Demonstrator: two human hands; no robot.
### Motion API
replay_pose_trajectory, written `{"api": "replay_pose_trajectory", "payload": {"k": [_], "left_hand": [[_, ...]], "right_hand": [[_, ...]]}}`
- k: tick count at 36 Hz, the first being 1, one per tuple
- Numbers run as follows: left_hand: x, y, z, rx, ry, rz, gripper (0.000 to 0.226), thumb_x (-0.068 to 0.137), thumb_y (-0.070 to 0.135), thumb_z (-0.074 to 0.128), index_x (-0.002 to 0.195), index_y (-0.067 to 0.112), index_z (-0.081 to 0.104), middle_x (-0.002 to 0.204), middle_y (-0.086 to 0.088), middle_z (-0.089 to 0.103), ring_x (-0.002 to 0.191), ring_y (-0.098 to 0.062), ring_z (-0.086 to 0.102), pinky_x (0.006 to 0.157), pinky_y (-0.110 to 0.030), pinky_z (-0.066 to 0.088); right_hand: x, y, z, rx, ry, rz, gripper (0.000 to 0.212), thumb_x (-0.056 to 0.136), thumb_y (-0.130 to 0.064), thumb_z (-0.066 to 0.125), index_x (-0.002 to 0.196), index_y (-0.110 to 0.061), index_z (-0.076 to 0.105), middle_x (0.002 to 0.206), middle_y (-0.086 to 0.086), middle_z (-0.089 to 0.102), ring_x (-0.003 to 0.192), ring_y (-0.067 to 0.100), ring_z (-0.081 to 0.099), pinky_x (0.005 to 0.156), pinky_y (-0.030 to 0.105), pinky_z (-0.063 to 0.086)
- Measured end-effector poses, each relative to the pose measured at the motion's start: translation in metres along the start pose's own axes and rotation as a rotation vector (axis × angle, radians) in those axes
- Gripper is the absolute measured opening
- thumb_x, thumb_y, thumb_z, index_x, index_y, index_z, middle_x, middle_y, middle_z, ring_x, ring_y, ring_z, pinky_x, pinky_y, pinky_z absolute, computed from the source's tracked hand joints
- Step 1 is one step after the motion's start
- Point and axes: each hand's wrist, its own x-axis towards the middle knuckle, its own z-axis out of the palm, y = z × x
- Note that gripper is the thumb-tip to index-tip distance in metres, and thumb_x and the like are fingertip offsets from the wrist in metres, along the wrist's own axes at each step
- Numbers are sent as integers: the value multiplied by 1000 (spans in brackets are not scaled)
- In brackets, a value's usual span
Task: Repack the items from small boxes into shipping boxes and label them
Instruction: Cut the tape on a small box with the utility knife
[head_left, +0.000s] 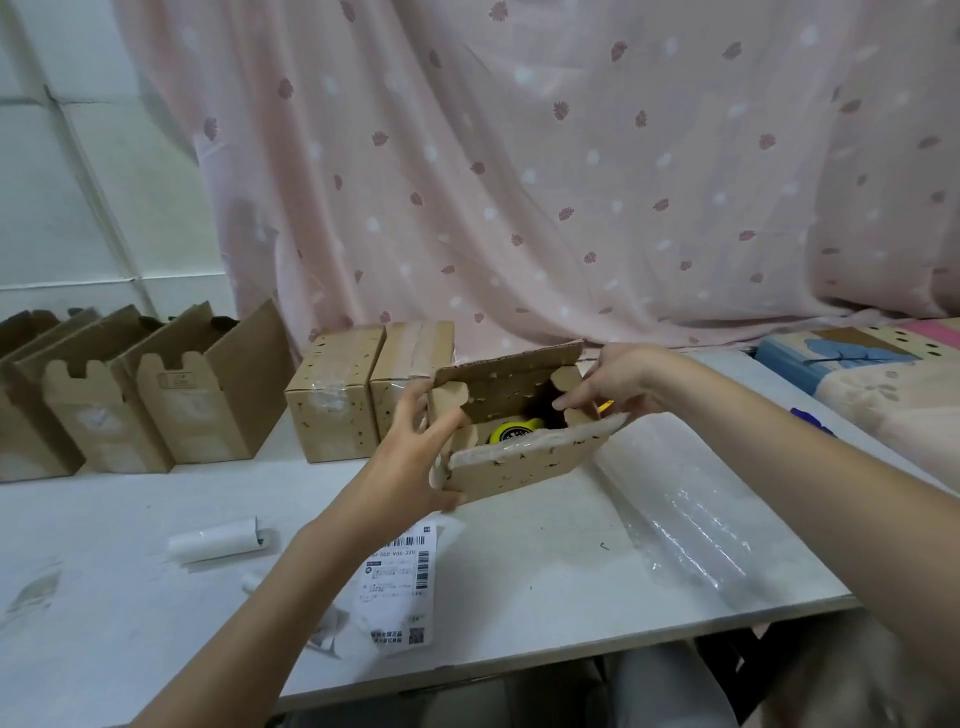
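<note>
The left hand (415, 447) clamps the box's (511, 462) 9 o'clock end; the right hand (613, 387) pinches the flap at 3 o'clock. The box's long axis runs 9 to 3 between them, on the counter (545, 582). The yellow item (511, 430) lies inside, nearer the right fingers.

open speckled cardboard box (511, 457), yellow item (511, 430) inside

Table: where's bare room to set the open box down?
Bare: front-left, between the paper roll and the open cartons; also between shipping label and bubble wrap. Crowded: back edge by the sealed boxes.
</note>
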Motion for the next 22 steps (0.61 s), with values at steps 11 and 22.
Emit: {"api": "replay_pose_trajectory", "payload": {"k": [11,22], "left_hand": [[-5,-14,11,12,122,43,70,67,29,92,117,25,44,159,4,13,143,-19,30,110,-28,36],[-8,-21,17,50,197,143,73,63,25,95,104,34,36,154,-4,25,112,-14,48,83,-26,47]], "right_hand": [[-18,29,0,203,80,-97,22,88,-7,74,108,-2,66,94,13,68,61,20,65,45,22,51],[-27,58,-13,333,-55,-160,13,89,-14,74,102,-10,72,91,6,74,72,17,69,61,24,55]]}}
